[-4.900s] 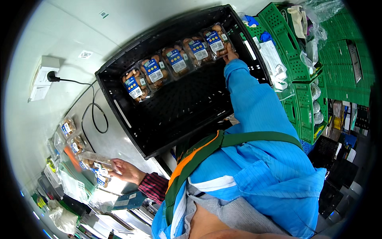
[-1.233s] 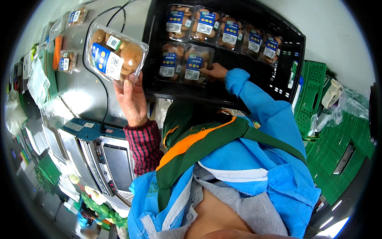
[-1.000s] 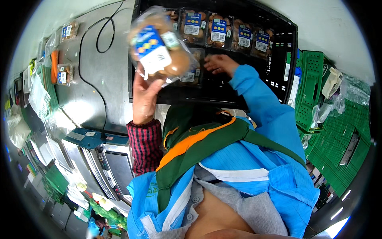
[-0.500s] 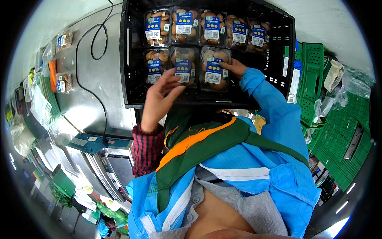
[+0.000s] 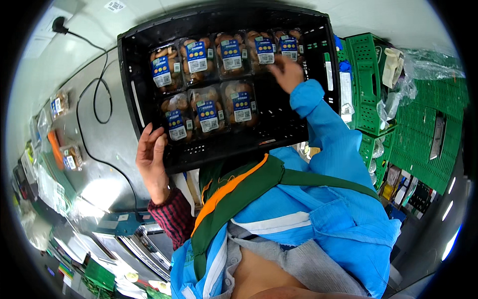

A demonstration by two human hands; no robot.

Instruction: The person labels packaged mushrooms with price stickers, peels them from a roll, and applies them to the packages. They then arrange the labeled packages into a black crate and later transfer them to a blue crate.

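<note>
A large black crate [image 5: 303, 119] holds clear-lidded packs of brown mushrooms with blue-and-white labels. Several lie along its back row, such as a pack [image 5: 196, 59] left of the middle. Three more form the front row, the rightmost being a pack [image 5: 241, 103]. Above the crate's right part, my right hand [image 5: 289, 74] overlaps the edge of a back-row pack [image 5: 261, 47]. It is slightly blurred, its fingers are loosely stretched, and I see nothing in it. My left hand [image 5: 153, 162] is at the crate's left front corner, fingers apart and loosely bent; whether it touches the rim I cannot tell.
Left of the crate, a metal worktop [image 5: 102, 144] carries a black cable [image 5: 82, 122], two mushroom packs and an orange carrot-like item [image 5: 56, 148]. Stacked green crates [image 5: 366, 84] with clear plastic wrap stand at the right. A white wall rises behind.
My right hand has left the rightmost front-row pack and moved toward the back row. My left hand has gone from above the front row to the crate's left corner. The view has turned.
</note>
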